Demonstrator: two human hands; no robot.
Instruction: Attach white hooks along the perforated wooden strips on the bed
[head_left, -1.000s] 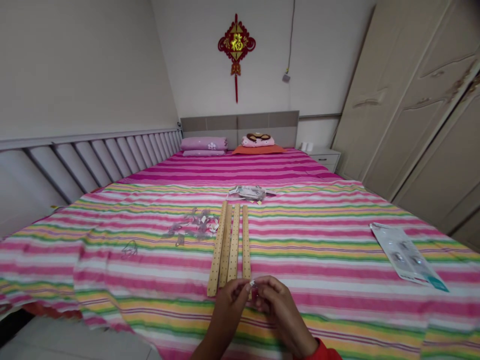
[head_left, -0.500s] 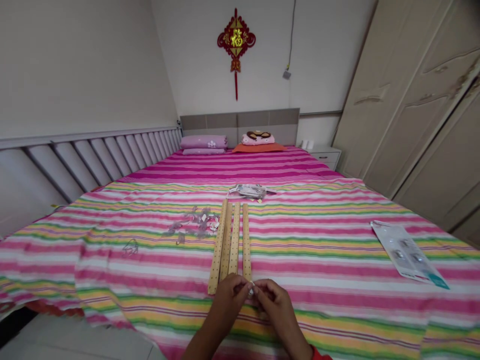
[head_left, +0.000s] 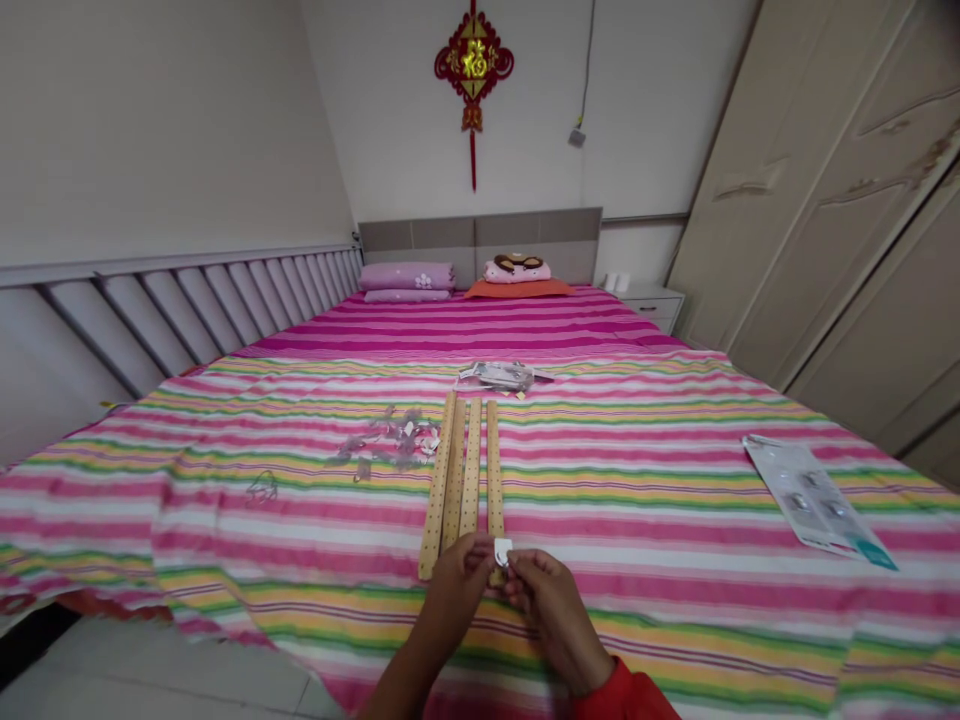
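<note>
Several long perforated wooden strips (head_left: 463, 475) lie side by side on the striped bedspread (head_left: 637, 500), running away from me. At their near ends, my left hand (head_left: 457, 580) and my right hand (head_left: 541, 590) meet, fingers pinched together on a small white piece (head_left: 502, 551). The piece sits just over the near end of the rightmost strip. Left of the strips lies a scatter of small clear and grey bits (head_left: 390, 445).
A flat plastic packet (head_left: 814, 500) lies on the bed at the right. Another crumpled packet (head_left: 499, 376) lies beyond the strips. Pillows (head_left: 409, 280) rest at the headboard. A wardrobe (head_left: 847, 220) stands on the right, a slatted rail (head_left: 187, 310) on the left.
Both hands have shifted slightly up toward the strip ends, and the small white piece now shows more plainly between the fingertips. The view has tilted a little.
</note>
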